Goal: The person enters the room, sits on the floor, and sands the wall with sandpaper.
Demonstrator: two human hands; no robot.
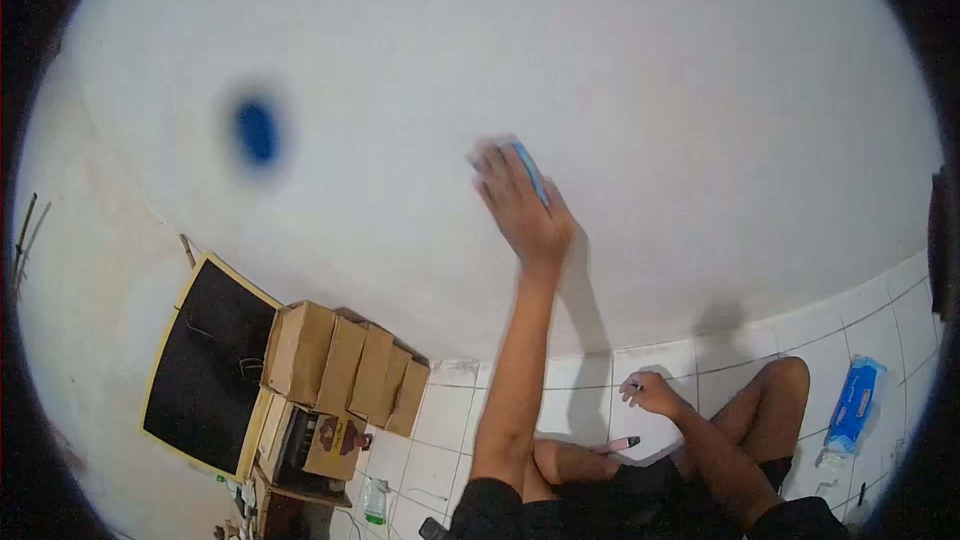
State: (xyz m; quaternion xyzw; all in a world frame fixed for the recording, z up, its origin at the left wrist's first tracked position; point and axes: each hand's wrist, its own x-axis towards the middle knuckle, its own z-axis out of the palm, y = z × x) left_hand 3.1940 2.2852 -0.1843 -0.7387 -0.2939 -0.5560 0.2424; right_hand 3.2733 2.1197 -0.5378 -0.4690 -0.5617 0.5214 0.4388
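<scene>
My left hand (527, 210) is pressed to the white wall (700, 120), arm stretched up. Its fingers lie over a light-blue flat pad (531, 173), of which only one edge shows along the thumb side. The fingertips are a little blurred. Low on the right, my right hand (651, 394) hovers near the foot of the wall with its fingers curled. A small dark spot shows at those fingers, too small to name. Below it, a pink object with a black end (622, 445) lies beside my bent leg.
Stacked cardboard boxes (345, 365) stand at left, against a black board with a yellow frame (210, 365). A clear bottle with a green cap (376, 501) is on the tiled floor (437, 430). A blue packet (856, 406) lies at right. A blurred dark-blue spot (257, 130) shows upper left.
</scene>
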